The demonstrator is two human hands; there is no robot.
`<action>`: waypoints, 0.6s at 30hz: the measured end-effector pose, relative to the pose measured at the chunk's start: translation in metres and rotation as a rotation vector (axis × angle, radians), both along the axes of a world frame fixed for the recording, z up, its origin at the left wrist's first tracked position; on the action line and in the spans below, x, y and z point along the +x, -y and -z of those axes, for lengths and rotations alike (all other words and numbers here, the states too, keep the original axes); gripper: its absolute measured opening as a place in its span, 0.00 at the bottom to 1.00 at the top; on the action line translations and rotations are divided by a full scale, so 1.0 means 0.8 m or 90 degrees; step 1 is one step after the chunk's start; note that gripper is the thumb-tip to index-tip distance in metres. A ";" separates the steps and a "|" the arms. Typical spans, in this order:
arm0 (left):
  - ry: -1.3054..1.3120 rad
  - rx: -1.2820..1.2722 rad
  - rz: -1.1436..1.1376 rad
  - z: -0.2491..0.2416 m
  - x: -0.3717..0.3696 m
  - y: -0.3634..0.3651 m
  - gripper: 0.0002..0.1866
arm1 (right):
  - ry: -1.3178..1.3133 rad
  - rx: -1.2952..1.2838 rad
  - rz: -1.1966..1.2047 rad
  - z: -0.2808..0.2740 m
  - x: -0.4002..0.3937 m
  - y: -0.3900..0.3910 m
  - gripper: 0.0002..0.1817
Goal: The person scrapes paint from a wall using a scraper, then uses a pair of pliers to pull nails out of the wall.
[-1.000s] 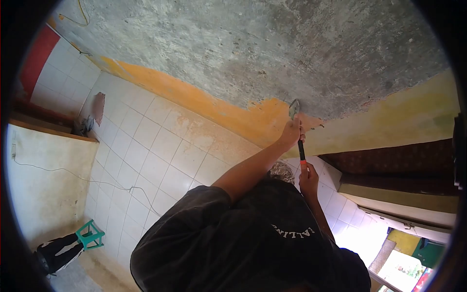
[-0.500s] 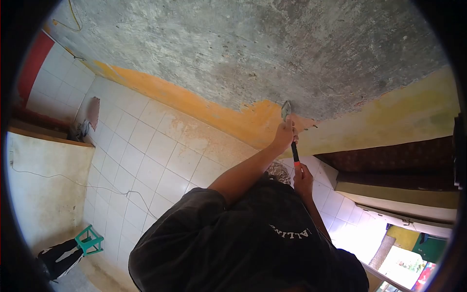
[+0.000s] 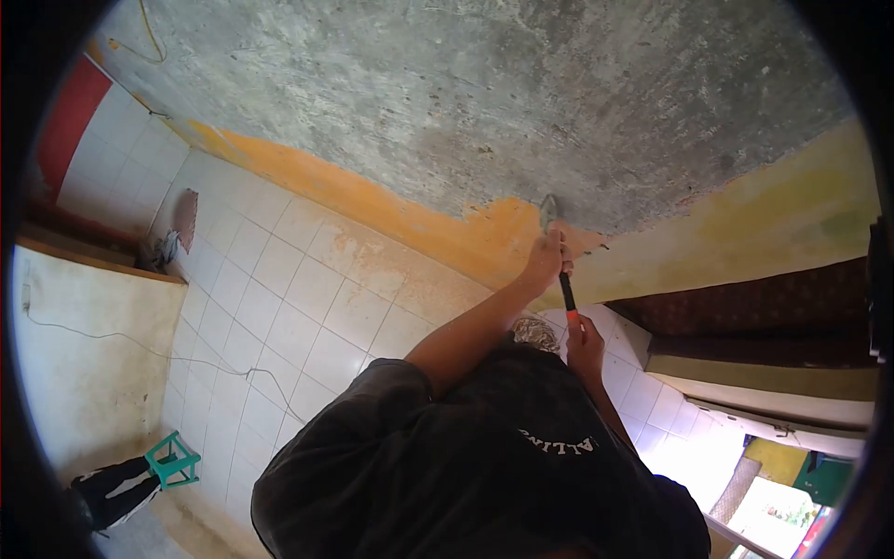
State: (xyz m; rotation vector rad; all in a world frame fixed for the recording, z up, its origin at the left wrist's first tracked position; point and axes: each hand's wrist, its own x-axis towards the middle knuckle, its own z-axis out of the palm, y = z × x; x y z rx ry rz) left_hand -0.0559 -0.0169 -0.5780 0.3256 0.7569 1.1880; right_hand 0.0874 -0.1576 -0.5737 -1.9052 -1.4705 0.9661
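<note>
A long-handled scraper (image 3: 568,291) with a black and orange handle lies across both hands. My left hand (image 3: 548,258) is wrapped around it just below the flat metal blade. Lower down, my right hand (image 3: 585,345) grips the handle near its orange part. The blade (image 3: 548,212) is at the wall, where orange paint (image 3: 503,224) borders bare grey plaster (image 3: 447,112). Whether its edge presses into the surface is hard to tell.
White tiles (image 3: 279,279) cover the surface left of my arms. A green stool (image 3: 174,461) with dark clothing (image 3: 116,489) beside it is at lower left. A thin cable (image 3: 223,366) hangs across the left side. Dark shelving (image 3: 754,321) is at right.
The view has shifted slightly. Both hands keep their grip on the scraper, and its blade stays at almost the same spot on the wall.
</note>
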 end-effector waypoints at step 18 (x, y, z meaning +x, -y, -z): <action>0.005 -0.001 -0.091 0.005 -0.021 -0.005 0.20 | 0.051 0.036 -0.043 -0.005 -0.013 -0.016 0.18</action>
